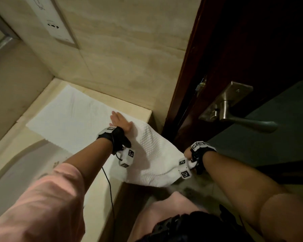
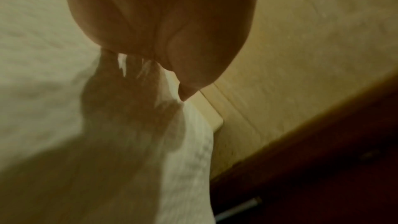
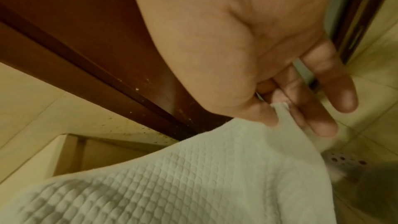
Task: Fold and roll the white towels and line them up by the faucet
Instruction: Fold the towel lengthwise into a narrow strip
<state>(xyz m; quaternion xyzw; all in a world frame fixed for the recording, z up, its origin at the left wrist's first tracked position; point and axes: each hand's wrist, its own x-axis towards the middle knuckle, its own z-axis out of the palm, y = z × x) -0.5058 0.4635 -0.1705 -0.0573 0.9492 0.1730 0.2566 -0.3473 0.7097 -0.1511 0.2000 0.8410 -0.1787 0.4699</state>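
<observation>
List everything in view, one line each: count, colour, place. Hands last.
white waffle-textured towel: one, white, spread on the counter, one end off its edge.
beige stone counter: one, beige, in the wall corner.
white wall socket plate: one, white, on the tiled wall.
dark red-brown wooden door: one, right of the counter.
metal lever door handle: one, silver, on the door.
left hand: flat on the towel.
right hand: pinches the towel's corner.

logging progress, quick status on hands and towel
Left hand flat on white waffle-textured towel. Right hand pinches its corner off the counter edge. Nothing in the way.
</observation>
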